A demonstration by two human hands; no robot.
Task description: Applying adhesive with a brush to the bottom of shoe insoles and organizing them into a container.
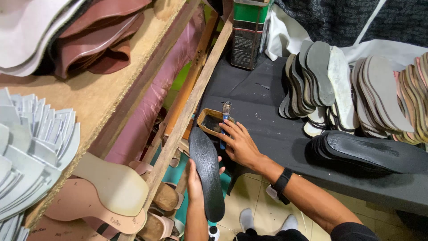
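My left hand (194, 180) holds a long black shoe sole (207, 172) from underneath, its toe pointing toward a small glue tin. My right hand (240, 143) grips the blue handle of a glue brush (225, 119). The brush's bristle end rests over the far rim of the open rectangular tin (211, 121), which holds dark liquid. The tin sits at the near left corner of a grey covered bench (267, 134). A black band is on my right wrist.
Stacks of grey and tan soles (347, 89) lean on the bench, with a pile of black soles (370, 151) in front. A tall green-topped can (248, 33) stands at the back. A wooden shelf (107, 89) on the left carries leather pieces and pale insoles (107, 187).
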